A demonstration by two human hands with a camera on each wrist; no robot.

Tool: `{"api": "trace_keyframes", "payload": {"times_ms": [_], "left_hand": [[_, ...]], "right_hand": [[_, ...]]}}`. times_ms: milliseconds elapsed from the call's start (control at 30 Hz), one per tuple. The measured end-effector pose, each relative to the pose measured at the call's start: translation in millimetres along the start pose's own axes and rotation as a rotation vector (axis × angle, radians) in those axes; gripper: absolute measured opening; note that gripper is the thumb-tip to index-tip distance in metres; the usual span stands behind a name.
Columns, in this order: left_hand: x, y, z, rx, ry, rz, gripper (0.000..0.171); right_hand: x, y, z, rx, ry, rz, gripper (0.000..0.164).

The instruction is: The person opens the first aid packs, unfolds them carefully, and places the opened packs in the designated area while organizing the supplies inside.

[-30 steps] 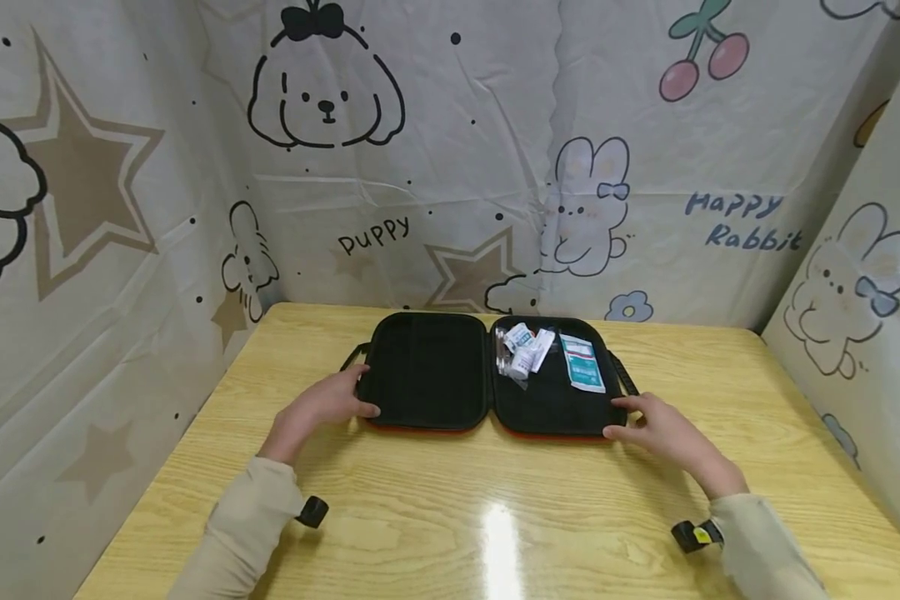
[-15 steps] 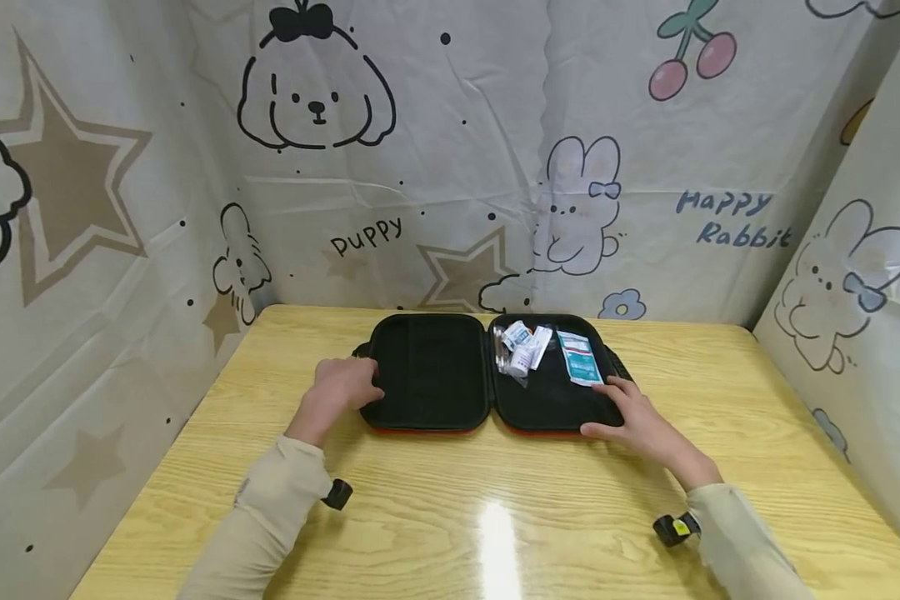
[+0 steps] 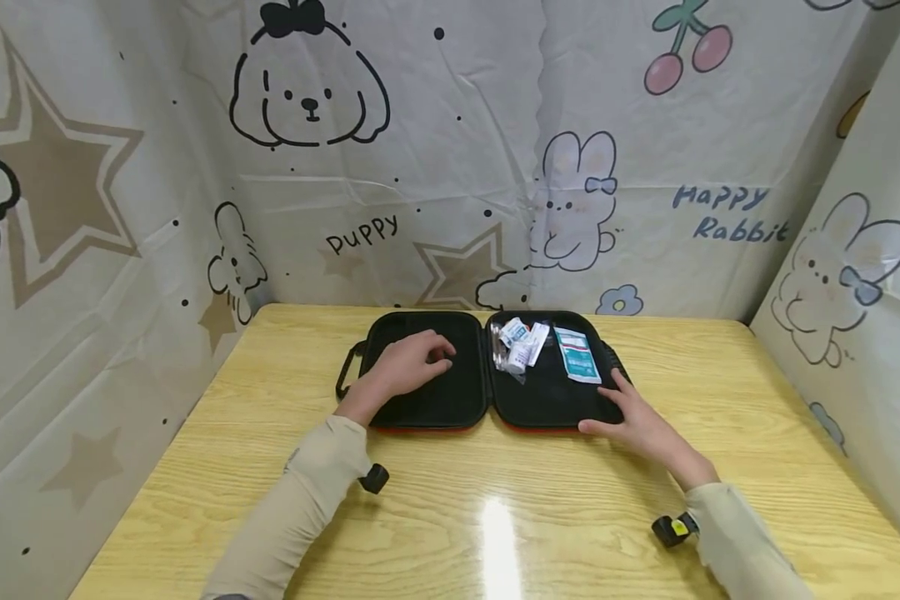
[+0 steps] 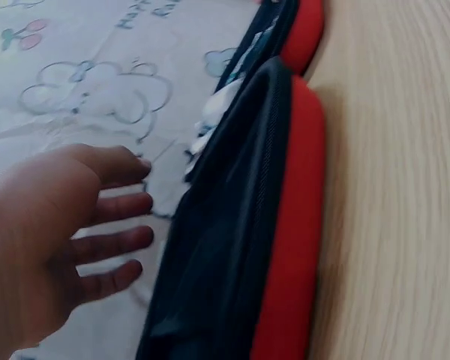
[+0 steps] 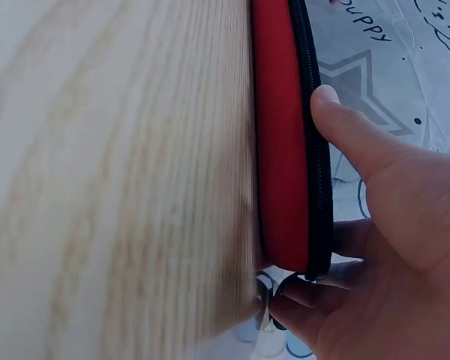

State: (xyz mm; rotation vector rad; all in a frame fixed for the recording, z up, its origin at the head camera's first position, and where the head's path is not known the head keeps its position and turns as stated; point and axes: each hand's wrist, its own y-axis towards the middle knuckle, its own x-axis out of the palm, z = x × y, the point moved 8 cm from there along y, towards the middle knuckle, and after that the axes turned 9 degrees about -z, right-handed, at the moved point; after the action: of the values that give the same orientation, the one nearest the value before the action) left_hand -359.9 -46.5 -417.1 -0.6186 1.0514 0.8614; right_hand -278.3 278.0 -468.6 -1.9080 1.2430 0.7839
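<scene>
1. The open case [image 3: 487, 375] was seen lying flat on the table [image 3: 495, 517] in the head view.
2. The left hand [image 3: 405, 367] was held over the empty half, fingers slightly spread and relaxed; nothing was gripped.
3. The right hand [image 3: 637, 425] was laid on the other half's corner; packets [image 3: 579, 357] lay just beyond its fingertips.
4. The red outer shell [image 5: 281, 150], hidden from the head view, was shown only by the wrist views, with the thumb [image 5: 345, 127] pressed on its zip edge.

left hand [image 3: 405, 367] moved into case's [image 3: 427, 400] left half
</scene>
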Motion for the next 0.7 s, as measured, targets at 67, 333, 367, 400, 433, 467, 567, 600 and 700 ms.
{"api": "trace_keyframes", "payload": {"times_ms": [67, 333, 367, 400, 433, 467, 567, 600, 700], "left_hand": [[6.0, 9.3, 8.3, 0.024, -0.006, -0.002, 0.024], [23.4, 37.2, 37.7, 0.081, -0.004, -0.007, 0.024], [25.2, 40.2, 40.7, 0.083, -0.009, -0.011, 0.024], [27.0, 43.3, 43.4, 0.083, -0.012, -0.015, 0.024], [28.6, 46.7, 46.0, 0.085, -0.015, -0.019, 0.025], [29.8, 50.2, 48.4, 0.088, -0.017, -0.017, 0.026], [33.1, 61.9, 54.7, 0.089, 0.009, -0.013, 0.029], [34.1, 66.1, 56.5, 0.092, 0.018, -0.007, 0.030], [37.5, 76.8, 59.5, 0.096, 0.034, 0.006, 0.034]], "right_hand": [[1.3, 0.5, 0.7, 0.002, 0.001, 0.001, 0.095], [4.5, 2.8, 1.4, 0.005, 0.001, 0.002, 0.091], [5.0, 2.8, 1.3, 0.006, -0.001, 0.000, 0.091], [5.4, 2.7, 1.1, 0.007, -0.002, -0.002, 0.091], [5.6, 2.5, 0.8, 0.008, -0.002, -0.002, 0.091], [5.7, 2.4, 0.5, 0.008, -0.003, -0.002, 0.091], [4.9, 2.1, -0.2, 0.004, 0.000, -0.002, 0.090], [4.2, 1.9, -0.5, 0.004, 0.001, -0.001, 0.090], [2.7, 2.1, -1.2, 0.009, 0.002, 0.000, 0.090]]}}
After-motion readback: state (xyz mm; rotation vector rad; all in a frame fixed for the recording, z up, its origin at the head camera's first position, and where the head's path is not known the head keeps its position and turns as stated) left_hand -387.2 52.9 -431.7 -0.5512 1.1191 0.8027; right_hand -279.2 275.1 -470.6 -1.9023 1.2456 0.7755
